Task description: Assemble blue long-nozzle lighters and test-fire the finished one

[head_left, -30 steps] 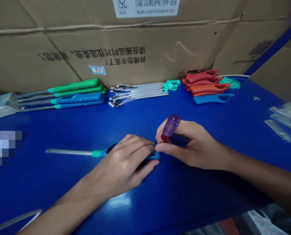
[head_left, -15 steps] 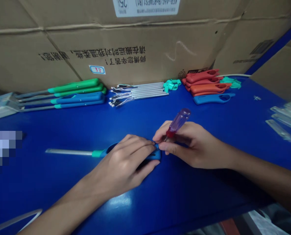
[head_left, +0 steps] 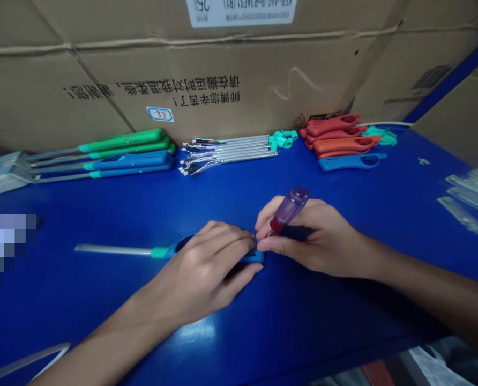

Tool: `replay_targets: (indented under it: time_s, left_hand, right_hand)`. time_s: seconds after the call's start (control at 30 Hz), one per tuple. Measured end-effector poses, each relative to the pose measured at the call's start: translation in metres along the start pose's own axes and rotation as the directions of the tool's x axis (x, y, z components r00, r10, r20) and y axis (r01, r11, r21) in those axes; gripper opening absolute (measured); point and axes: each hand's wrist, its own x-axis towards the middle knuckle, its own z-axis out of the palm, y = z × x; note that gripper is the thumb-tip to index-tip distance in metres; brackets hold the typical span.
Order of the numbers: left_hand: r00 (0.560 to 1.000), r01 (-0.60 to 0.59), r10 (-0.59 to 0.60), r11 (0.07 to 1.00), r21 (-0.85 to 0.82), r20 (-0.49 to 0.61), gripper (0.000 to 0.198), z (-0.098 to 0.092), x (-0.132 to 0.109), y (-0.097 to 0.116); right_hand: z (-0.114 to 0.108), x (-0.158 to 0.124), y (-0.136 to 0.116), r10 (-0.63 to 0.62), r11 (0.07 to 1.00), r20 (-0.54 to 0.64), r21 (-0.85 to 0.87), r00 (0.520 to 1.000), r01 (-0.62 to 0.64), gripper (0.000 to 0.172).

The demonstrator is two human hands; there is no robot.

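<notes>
A blue long-necked lighter [head_left: 180, 244] lies on the blue table, its metal tube [head_left: 114, 250] pointing left and a teal collar where tube meets handle. My left hand [head_left: 210, 262] is closed over the handle and hides most of it. At the handle's right end, my right hand [head_left: 315, 236] grips a small screwdriver [head_left: 291, 206] by its shaft, just below the purple see-through handle and red collar. The screwdriver leans up and to the right. Fingers of both hands cover its tip and the spot it meets.
Behind stand green lighters [head_left: 126, 139] and blue lighters [head_left: 134, 162], metal tubes with wires [head_left: 243, 148], teal collars [head_left: 283, 140], red handle shells [head_left: 333, 127] and a blue shell [head_left: 349, 162]. Clear plastic pieces [head_left: 462, 214] lie right. A cardboard wall [head_left: 263, 80] closes off the back.
The screwdriver's handle has tipped slightly down and to the left, and my right fingers have shifted a little around its shaft. My left hand and the lighter have stayed put.
</notes>
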Motion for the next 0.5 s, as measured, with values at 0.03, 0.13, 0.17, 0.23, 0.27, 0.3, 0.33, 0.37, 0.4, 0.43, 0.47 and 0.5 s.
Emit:
replay_targets:
  time_s: [0.03,0.13,0.17,0.23,0.27,0.3,0.33,0.37,0.4,0.43,0.47,0.5]
  left_hand:
    - [1.0,0.007,-0.007,1.0,-0.004,0.008,0.017,0.0,0.0002,0.0001]
    - [1.0,0.01,-0.009,1.0,-0.013,0.017,0.014,0.0001,0.0007,0.0]
    - [1.0,0.008,-0.007,1.0,-0.014,0.016,0.014,0.0002,0.0009,-0.0001]
    - [1.0,0.003,-0.003,1.0,-0.014,0.014,0.014,0.0005,0.001,-0.0003]
    - [1.0,0.003,-0.002,1.0,-0.01,0.013,0.015,0.0005,0.001,-0.0003]
    - [1.0,0.002,-0.002,1.0,-0.006,0.013,0.015,0.0005,0.0011,-0.0003]
    - [1.0,0.001,-0.001,1.0,-0.001,0.012,0.015,0.0004,0.0011,-0.0002]
    - [1.0,-0.001,0.001,1.0,0.003,0.009,0.016,0.0002,0.0012,0.0]
    - [1.0,-0.002,0.002,1.0,0.008,0.007,0.016,0.0,0.0013,0.0002]
    - [1.0,-0.004,0.004,1.0,0.012,0.003,0.017,-0.0002,0.0015,0.0004]
    - [1.0,-0.005,0.005,1.0,0.015,0.0,0.017,-0.0004,0.0016,0.0005]
    - [1.0,-0.004,0.004,1.0,0.016,-0.002,0.017,-0.0005,0.0017,0.0005]
  right_hand:
    - [0.0019,-0.0006,0.0016,0.005,1.0,-0.036,-0.015,0.999,-0.005,0.007]
    - [0.0054,-0.0013,0.0042,0.018,1.0,-0.076,-0.022,0.997,-0.02,0.014]
    - [0.0057,-0.0012,0.0042,0.018,1.0,-0.071,-0.019,0.997,-0.019,0.014]
    - [0.0053,-0.0008,0.0032,0.018,1.0,-0.047,-0.012,0.999,-0.019,0.011]
    - [0.0048,-0.0006,0.0024,0.024,1.0,-0.032,-0.017,0.999,-0.025,0.01]
    - [0.0041,-0.0006,0.0015,0.03,0.999,-0.022,-0.03,0.999,-0.031,0.011]
    - [0.0033,-0.0007,0.0007,0.037,0.998,-0.012,-0.048,0.999,-0.038,0.011]
    - [0.0024,-0.0009,-0.0002,0.045,0.997,0.001,-0.07,0.999,-0.045,0.012]
    - [0.0015,-0.0011,-0.0011,0.054,0.994,0.013,-0.094,0.998,-0.052,0.011]
    - [0.0005,-0.0013,-0.002,0.064,0.992,0.03,-0.111,0.998,-0.06,0.011]
    - [-0.0004,-0.0014,-0.0029,0.075,0.991,0.049,-0.116,0.996,-0.068,0.01]
    - [-0.0014,-0.0015,-0.0038,0.084,0.991,0.069,-0.112,0.994,-0.076,0.01]
